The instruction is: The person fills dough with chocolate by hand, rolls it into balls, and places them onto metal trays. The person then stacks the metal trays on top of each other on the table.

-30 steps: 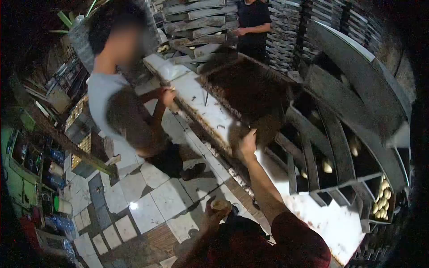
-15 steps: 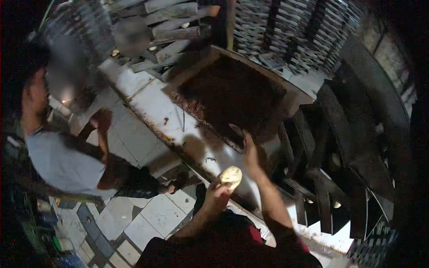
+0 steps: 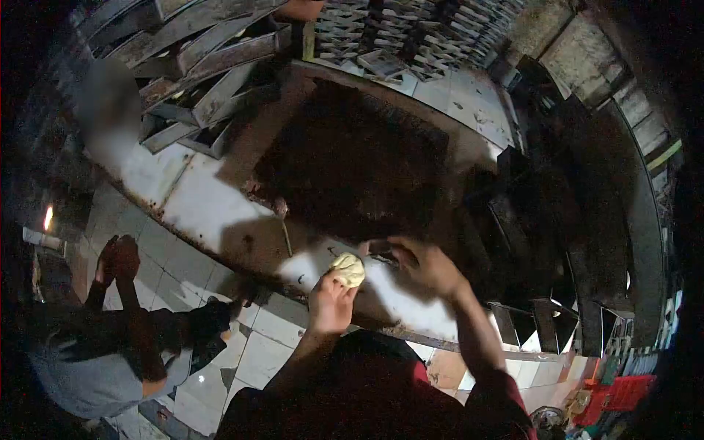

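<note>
My left hand (image 3: 331, 306) is closed around a rounded, pale yellow piece of dough (image 3: 347, 270), holding it up at the near edge of the white tiled counter (image 3: 213, 202). To its right, my right hand (image 3: 422, 265) hovers over the counter, fingers stretched toward the dough but apart from it. Shadow and blur hide the fingertips, though I make out nothing held in them. Just beyond both hands lies a broad, dark brown mass (image 3: 352, 154) inside a low brown border. A thin-handled tool (image 3: 284, 226) rests at its left corner.
Dark slatted trays (image 3: 557, 242) are stacked at right, more trays (image 3: 213, 66) at the back left. Grey slatted stacks (image 3: 411, 33) stand behind. A co-worker in a grey shirt (image 3: 88, 367) is at left, hands (image 3: 117, 260) together. A red crate (image 3: 616, 400) sits lower right.
The view has shifted, bringing the red crate into sight. My left hand has turned the dough and lifted it slightly. My right hand has swung from upright to pointing left.
</note>
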Tool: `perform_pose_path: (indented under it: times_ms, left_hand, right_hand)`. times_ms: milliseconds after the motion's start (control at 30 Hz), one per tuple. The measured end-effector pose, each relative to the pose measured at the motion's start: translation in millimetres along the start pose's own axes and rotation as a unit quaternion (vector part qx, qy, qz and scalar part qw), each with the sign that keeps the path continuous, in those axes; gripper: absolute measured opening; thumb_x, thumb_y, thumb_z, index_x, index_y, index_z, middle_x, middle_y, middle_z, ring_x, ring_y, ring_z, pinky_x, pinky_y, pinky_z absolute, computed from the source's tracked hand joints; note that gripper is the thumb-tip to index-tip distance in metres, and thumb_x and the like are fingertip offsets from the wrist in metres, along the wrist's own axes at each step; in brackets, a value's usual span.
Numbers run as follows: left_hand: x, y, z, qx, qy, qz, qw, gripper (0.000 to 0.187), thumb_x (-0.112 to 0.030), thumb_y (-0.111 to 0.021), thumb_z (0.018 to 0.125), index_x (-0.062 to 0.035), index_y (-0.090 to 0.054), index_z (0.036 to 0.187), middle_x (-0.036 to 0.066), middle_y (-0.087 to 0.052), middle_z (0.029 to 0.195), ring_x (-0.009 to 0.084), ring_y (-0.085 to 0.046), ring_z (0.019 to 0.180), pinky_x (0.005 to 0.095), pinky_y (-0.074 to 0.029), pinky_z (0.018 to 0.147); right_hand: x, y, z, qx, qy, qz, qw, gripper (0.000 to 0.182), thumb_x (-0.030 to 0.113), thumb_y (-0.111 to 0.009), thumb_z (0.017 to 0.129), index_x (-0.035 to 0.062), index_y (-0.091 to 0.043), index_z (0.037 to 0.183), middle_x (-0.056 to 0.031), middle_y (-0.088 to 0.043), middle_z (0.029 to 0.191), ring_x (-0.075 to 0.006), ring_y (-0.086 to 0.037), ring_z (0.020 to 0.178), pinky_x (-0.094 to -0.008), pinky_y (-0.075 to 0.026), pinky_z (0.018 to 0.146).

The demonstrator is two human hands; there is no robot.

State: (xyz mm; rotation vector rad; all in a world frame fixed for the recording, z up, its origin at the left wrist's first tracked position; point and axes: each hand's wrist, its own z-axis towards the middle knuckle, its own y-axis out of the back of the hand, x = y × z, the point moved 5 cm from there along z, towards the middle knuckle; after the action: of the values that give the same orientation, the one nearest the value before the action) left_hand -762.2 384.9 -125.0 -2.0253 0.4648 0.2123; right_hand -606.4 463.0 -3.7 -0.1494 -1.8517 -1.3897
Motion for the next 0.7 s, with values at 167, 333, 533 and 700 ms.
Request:
perform_pose_path:
  times_ms: [167, 333, 533, 700]
  left_hand:
    - [-17, -71, -19, 0.078, 0.045, -0.111, 0.99, 0.033, -0.022, -0.046, 0.089, 0.004, -0.05, 0.109, 0.016, -0.051, 0.114, 0.0264, -0.047, 0.11, 0.0439, -0.032, 0.102]
    - [-31, -91, -37, 0.118, 0.014, -0.129, 0.984, 0.035, -0.016, -0.041, 0.087, 0.0094, -0.045, 0.111, 0.019, -0.049, 0.116, 0.0305, -0.044, 0.113, 0.0478, -0.029, 0.104]
    - [13, -81, -81, 0.114, -0.076, 0.066, 0.988, 0.036, -0.009, -0.049, 0.082, 0.0007, -0.046, 0.117, 0.016, -0.051, 0.116, 0.0276, -0.046, 0.113, 0.0459, -0.032, 0.103]
    - [99, -45, -111, 0.191, 0.016, 0.032, 0.981, 0.037, -0.012, -0.045, 0.086, -0.0101, -0.044, 0.123, 0.01, -0.053, 0.116, 0.0263, -0.052, 0.107, 0.0412, -0.038, 0.097]
  right_hand:
    - [-19, -64, -55, -0.209, 0.029, 0.029, 0.977, 0.054, -0.003, -0.058, 0.069, 0.0122, -0.053, 0.121, -0.0212, -0.059, 0.101, -0.028, -0.06, 0.09, -0.0337, -0.048, 0.076]
    - [-71, -86, -91, -0.329, 0.047, 0.067, 0.941, 0.053, -0.005, -0.049, 0.074, 0.0094, -0.048, 0.125, -0.0193, -0.059, 0.104, -0.0284, -0.057, 0.093, -0.037, -0.045, 0.082]
    - [-135, -112, -120, -0.103, -0.229, 0.241, 0.938, 0.06, -0.009, -0.039, 0.071, 0.0054, -0.043, 0.129, -0.0209, -0.059, 0.095, -0.0268, -0.058, 0.078, -0.0337, -0.046, 0.07]
    - [-73, -65, -130, -0.192, -0.011, 0.25, 0.949, 0.022, 0.013, -0.047, 0.09, -0.0006, -0.059, 0.102, -0.0095, -0.063, 0.086, -0.0106, -0.052, 0.07, -0.0242, -0.04, 0.061]
